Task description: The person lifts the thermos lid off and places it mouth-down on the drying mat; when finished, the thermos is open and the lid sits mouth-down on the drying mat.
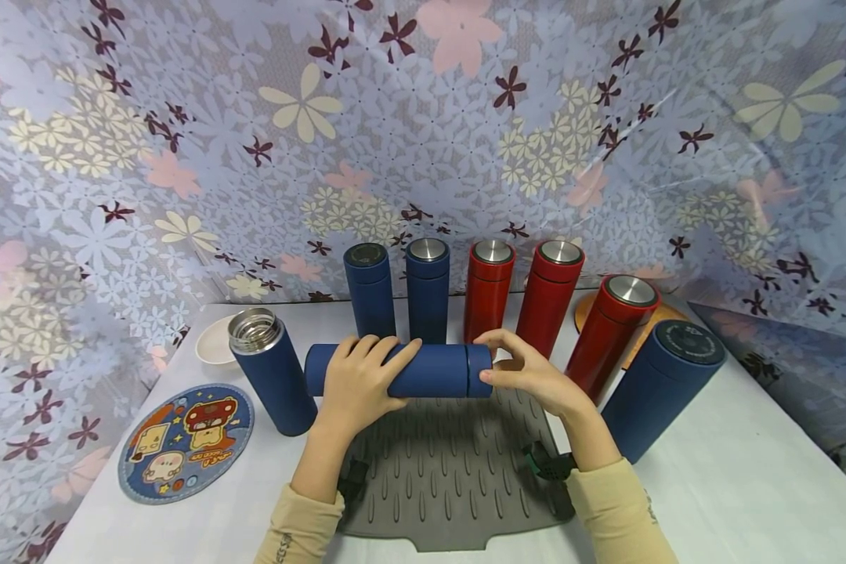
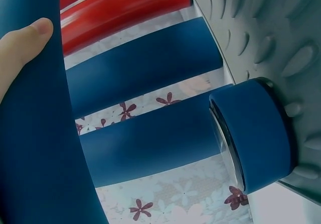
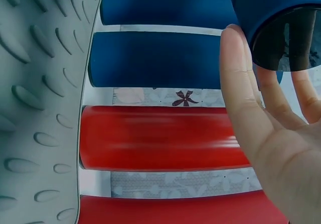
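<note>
Above the grey mat (image 1: pixel 451 501), a blue thermos (image 1: pixel 430 371) lies sideways in both hands. My left hand (image 1: pixel 358 376) grips its body from above; in the left wrist view the thumb (image 2: pixel 30 40) lies along its side. With my right hand (image 1: pixel 529 372) I hold the lid end between thumb and fingers. The lid's glossy black top (image 3: pixel 286 40) shows in the right wrist view. To the left stands an uncapped blue thermos (image 1: pixel 271 372) with a bare steel mouth. A loose blue cap (image 2: pixel 261 133) rests by the mat's edge, hidden in the head view.
Behind the mat stand two capped blue thermoses (image 1: pixel 428 290) and red thermoses (image 1: pixel 489 290). Another blue thermos (image 1: pixel 663 388) is at the right, before a wooden board (image 1: pixel 634 348). A cartoon round mat (image 1: pixel 186 442) and a white dish (image 1: pixel 215 343) lie left.
</note>
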`<state>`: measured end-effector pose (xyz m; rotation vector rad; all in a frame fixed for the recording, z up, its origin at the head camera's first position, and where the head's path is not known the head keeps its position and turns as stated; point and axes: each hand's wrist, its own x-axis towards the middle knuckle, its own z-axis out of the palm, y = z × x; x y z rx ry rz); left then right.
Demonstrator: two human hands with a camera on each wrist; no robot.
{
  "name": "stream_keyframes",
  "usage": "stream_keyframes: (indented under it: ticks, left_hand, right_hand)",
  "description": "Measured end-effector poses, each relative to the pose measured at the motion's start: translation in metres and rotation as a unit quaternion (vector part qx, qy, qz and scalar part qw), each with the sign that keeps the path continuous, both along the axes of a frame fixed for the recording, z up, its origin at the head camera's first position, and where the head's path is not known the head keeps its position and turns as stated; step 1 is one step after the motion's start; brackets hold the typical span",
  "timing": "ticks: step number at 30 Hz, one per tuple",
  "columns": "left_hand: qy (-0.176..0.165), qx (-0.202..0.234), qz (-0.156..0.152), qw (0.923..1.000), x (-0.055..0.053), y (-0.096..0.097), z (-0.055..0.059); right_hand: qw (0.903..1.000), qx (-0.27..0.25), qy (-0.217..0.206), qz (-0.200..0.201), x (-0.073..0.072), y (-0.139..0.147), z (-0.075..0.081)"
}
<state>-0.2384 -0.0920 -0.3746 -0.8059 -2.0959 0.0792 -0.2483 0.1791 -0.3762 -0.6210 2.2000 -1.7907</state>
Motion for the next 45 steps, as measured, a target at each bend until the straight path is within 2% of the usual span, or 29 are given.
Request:
stream_keyframes:
  ticks: [7,13,21,26,36,45]
  left_hand:
    - [0.003,0.000,0.000,1.0000,0.0002,0.0000,0.0000]
    - [0.003,0.002,-0.002,1.0000,-0.0006,-0.0005,0.0013]
    - [0.004,0.006,-0.003,1.0000,-0.0024,-0.0031,0.0018]
    - [0.004,0.004,-0.006,1.0000,-0.0027,-0.0031,0.0018]
    - [0.009,0.008,-0.009,0.9999,-0.0024,-0.0028,0.0011]
    - [0.009,0.002,-0.005,0.9999,-0.0024,-0.0036,-0.0006]
  right_hand:
    - [0.9996,-0.012,0.014,0.020,-0.0004,0.0015,-0.0015]
    - [0.9997,0.000,0.020,0.013,-0.0002,0.0019,-0.0005]
    - [0.9973,0.040,-0.061,0.004,0.0001,0.0003,0.0055]
    - [0.9958,0.052,-0.075,-0.011,0.0001,-0.0005,0.0066]
    - [0.9981,0.016,-0.060,0.000,0.0005,0.0001,0.0037]
    - [0.9993,0.010,-0.035,0.011,-0.0001,0.0009,-0.0001]
